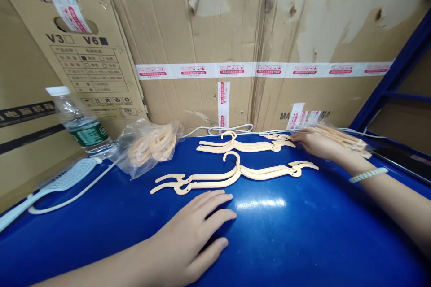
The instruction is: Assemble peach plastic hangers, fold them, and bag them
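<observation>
Two peach plastic folding hangers lie on a blue tabletop. The nearer folding hanger has both arms spread and a curved piece at each end. Behind it, the farther folding hanger has a curved end piece on its right side only. My left hand is open just in front of the nearer hanger, fingers stretched out and holding nothing. My right hand is at the back right, its fingers closed at the right end of small peach hanger end pieces. Its fingertips are partly hidden.
A clear bag of peach hooks lies left, near a water bottle and a pale hairbrush. A bag of peach strips and a dark phone are right. Cardboard stands behind, with a white cable along it.
</observation>
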`<state>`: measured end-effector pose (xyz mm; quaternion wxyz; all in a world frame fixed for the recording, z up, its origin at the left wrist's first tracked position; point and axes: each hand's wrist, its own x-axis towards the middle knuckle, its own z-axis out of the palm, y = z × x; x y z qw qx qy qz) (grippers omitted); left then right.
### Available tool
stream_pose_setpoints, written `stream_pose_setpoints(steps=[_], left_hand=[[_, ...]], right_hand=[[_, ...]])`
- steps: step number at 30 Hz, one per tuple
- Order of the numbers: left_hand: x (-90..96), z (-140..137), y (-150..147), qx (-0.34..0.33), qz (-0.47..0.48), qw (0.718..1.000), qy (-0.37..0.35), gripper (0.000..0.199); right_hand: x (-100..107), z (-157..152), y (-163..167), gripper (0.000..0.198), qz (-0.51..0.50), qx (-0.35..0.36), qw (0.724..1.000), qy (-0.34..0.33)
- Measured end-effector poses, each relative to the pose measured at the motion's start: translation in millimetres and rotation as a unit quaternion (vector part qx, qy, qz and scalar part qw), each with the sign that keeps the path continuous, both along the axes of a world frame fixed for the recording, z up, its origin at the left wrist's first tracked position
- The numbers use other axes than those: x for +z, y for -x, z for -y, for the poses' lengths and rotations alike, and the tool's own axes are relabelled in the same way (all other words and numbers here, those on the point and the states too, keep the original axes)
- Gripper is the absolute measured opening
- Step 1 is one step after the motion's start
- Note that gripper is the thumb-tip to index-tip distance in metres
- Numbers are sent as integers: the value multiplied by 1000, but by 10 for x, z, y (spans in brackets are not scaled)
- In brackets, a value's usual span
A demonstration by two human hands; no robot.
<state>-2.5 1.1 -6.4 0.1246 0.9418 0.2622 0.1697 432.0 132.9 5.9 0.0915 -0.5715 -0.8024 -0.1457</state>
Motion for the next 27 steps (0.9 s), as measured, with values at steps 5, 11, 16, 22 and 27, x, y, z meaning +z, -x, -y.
stream_pose_setpoints(steps=[5,11,16,22,27], left_hand=[[15,1,-4,-1,-13,1000,3,40],[11,1,-6,2,-9,1000,1,39],[9,0,-5,1,-12,1000,0,40],[24,5,-7,4,-11,1000,2,40],[24,7,-7,2,-9,1000,6,41]], right_hand=[[21,14,12,37,18,20,1000,9],[28,11,2,37,-4,31,999,-20],[32,-15,-23,37,-26,51,997,-52],[92,30,23,30,-57,74,992,-83],[219,191,281,26,-130,88,977,-141]])
